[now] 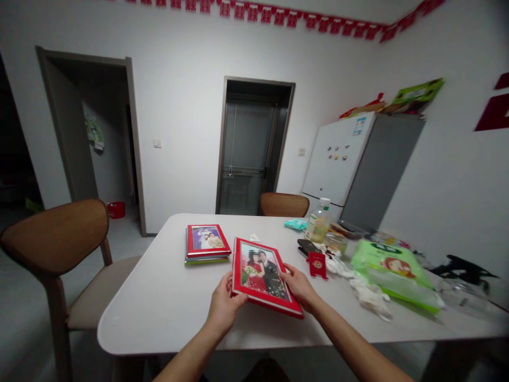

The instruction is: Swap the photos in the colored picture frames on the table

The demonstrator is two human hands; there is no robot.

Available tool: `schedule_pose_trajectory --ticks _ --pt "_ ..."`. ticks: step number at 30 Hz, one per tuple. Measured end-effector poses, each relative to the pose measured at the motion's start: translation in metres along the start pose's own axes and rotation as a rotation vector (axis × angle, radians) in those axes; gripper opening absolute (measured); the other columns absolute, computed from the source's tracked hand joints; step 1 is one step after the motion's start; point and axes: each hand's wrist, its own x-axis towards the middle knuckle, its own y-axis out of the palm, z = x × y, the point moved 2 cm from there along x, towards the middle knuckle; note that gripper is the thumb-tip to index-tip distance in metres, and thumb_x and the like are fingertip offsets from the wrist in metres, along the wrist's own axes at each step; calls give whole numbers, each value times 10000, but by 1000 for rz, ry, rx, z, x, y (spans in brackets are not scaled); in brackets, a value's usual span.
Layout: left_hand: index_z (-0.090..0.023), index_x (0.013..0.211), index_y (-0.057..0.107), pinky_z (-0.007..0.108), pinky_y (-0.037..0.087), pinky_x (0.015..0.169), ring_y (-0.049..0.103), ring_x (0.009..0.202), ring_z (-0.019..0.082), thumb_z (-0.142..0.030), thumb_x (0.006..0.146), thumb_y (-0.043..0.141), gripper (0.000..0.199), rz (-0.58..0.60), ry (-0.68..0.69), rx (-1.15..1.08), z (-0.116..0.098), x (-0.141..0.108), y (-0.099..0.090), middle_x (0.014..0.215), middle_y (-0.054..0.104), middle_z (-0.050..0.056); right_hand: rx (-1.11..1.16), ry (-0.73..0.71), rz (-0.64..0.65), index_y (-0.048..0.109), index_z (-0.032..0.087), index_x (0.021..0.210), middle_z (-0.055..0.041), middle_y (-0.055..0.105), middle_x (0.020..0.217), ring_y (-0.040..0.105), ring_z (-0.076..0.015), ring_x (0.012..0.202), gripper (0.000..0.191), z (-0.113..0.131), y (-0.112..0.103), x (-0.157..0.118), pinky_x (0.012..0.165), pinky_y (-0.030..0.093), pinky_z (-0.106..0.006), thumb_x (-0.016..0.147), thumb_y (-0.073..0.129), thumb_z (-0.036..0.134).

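A red photo frame (262,274) with a picture of a couple is tilted above the white table. My left hand (225,306) grips its lower left corner, thumb on the front. At its right edge my right hand (301,288) is closed on it, fingers partly behind. Left of it lies a stack of picture frames, the top one a red photo frame (208,240) with a purple-toned photo. Below that top frame, edges of a silver and a green frame show.
On the white table (159,307), the right side holds a bottle (317,220), a small red booklet-like item (317,264), a dark phone-like object (308,247), crumpled tissues (371,297) and a green tissue pack (392,268). Chairs (59,239) stand left and behind; a fridge (334,159) is at back right.
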Motion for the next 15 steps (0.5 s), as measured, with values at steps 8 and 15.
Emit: schedule_pose_trajectory --ticks 8,15 --pt "-174 953 541 261 446 720 597 817 190 -100 594 607 372 86 -79 279 47 3 58 949 642 44 -378 -48 -37 623 160 952 -55 675 768 611 -197 751 323 -47 -52 35 642 417 -243 657 511 228" --pt "-166 904 583 304 390 802 555 896 236 -135 559 646 351 101 -51 474 37 6 51 961 634 62 -587 -97 -121 655 150 842 -110 667 771 598 -243 779 242 -50 -42 43 683 394 -296 636 535 195"
